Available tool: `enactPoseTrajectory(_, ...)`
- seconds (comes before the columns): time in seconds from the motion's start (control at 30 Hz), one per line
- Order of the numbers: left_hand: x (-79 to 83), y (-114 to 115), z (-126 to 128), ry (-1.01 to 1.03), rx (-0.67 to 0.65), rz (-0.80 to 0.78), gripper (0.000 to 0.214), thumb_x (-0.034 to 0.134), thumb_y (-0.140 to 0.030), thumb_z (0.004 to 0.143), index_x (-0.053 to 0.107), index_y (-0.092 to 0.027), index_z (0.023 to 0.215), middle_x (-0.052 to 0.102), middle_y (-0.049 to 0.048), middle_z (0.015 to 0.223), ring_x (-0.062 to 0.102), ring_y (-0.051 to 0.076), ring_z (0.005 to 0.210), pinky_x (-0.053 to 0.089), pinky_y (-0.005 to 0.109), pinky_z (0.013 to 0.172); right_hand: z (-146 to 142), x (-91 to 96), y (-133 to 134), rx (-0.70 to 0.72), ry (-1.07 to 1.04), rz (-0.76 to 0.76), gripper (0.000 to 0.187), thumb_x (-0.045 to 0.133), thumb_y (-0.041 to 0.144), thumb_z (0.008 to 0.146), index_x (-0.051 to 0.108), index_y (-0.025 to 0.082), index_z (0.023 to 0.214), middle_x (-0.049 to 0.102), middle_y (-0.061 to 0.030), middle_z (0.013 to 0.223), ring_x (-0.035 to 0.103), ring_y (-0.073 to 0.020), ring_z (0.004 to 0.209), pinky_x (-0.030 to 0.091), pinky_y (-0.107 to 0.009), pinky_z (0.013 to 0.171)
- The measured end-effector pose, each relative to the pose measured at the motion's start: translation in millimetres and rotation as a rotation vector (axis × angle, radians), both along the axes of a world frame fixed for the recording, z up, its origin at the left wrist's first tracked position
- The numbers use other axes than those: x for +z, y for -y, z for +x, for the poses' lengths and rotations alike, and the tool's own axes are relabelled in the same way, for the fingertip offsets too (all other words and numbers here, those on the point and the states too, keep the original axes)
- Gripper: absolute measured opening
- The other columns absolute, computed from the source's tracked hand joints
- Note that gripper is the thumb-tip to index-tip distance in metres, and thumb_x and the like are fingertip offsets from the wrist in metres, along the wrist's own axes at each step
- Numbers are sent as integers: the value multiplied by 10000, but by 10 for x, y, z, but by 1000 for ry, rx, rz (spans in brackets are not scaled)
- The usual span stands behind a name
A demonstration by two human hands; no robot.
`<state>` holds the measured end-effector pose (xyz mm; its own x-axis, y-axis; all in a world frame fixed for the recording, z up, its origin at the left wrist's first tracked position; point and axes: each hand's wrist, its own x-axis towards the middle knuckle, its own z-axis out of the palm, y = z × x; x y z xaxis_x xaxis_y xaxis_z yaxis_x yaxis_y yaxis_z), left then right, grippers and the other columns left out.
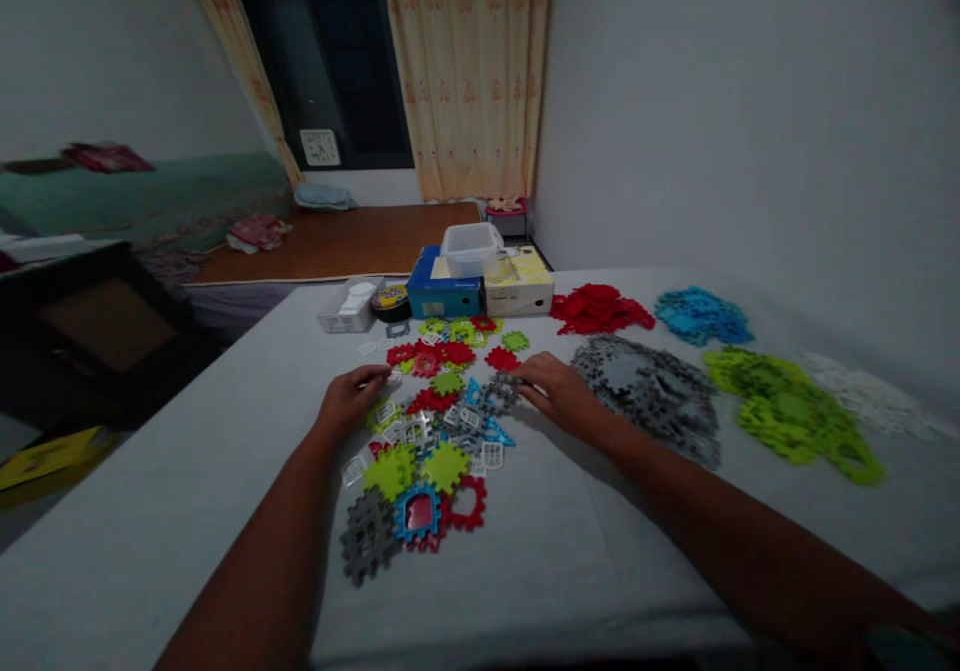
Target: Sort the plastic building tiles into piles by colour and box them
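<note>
A mixed heap of toothed plastic building pieces (446,466) lies between my hands, in red, green, blue, grey and white. My left hand (351,398) is at its left edge, thumb and fingers drawn together by a small white piece (394,378); what they pinch, if anything, is too small to make out. On the other side, the fingertips of my right hand (559,391) close on a grey toothed piece (501,392) at the heap's right edge. Closer to me lie a grey piece (367,536) and a blue square frame (418,513).
Single-colour piles lie to the right: red (600,309), blue (701,315), grey (649,391), green (795,411) and white (874,396). Behind the heap stand a blue box (446,296), a yellow-white box (519,283), a clear tub (471,248), a round tin (391,303) and a white container (349,309).
</note>
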<state>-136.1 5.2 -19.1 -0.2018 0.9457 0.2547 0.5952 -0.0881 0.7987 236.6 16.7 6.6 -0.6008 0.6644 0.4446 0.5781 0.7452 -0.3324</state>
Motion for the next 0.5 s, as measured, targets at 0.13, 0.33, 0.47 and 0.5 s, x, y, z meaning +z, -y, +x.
enactPoseTrajectory(0.13, 39, 12, 14, -23, 6, -2, 510, 676, -668, 622, 770, -206, 816, 779, 108, 914, 713, 313, 901, 558, 449, 868, 581, 263, -226, -292, -346, -93, 283, 617, 373, 876, 649, 196, 1095, 722, -58, 887, 654, -189, 784, 504, -319, 755)
enactPoseTrajectory(0.33, -17, -27, -54, -62, 23, -34, 514, 656, -670, 629, 772, -223, 854, 783, 92, 941, 718, 310, 915, 551, 415, 886, 1592, 407, -505, -532, -410, -171, 336, 537, 457, 833, 686, 164, 901, 726, -75, 843, 653, -204, 761, 499, -308, 691)
enactPoseTrajectory(0.47, -60, -48, -95, -62, 18, -47, 522, 647, -669, 641, 771, -219, 875, 782, 94, 955, 716, 310, 927, 540, 413, 908, 1814, 292, -531, -532, -257, -226, 322, 522, 439, 813, 715, 182, 831, 737, -68, 842, 662, -223, 802, 500, -330, 750)
enactPoseTrajectory(0.5, -63, -48, -98, -61, 22, -51, 521, 645, -665, 645, 771, -217, 879, 782, 95, 953, 716, 309, 926, 541, 411, 906, 1824, 263, -535, -525, -206, -238, 313, 520, 428, 814, 721, 189, 819, 739, -64, 838, 664, -224, 801, 499, -330, 753)
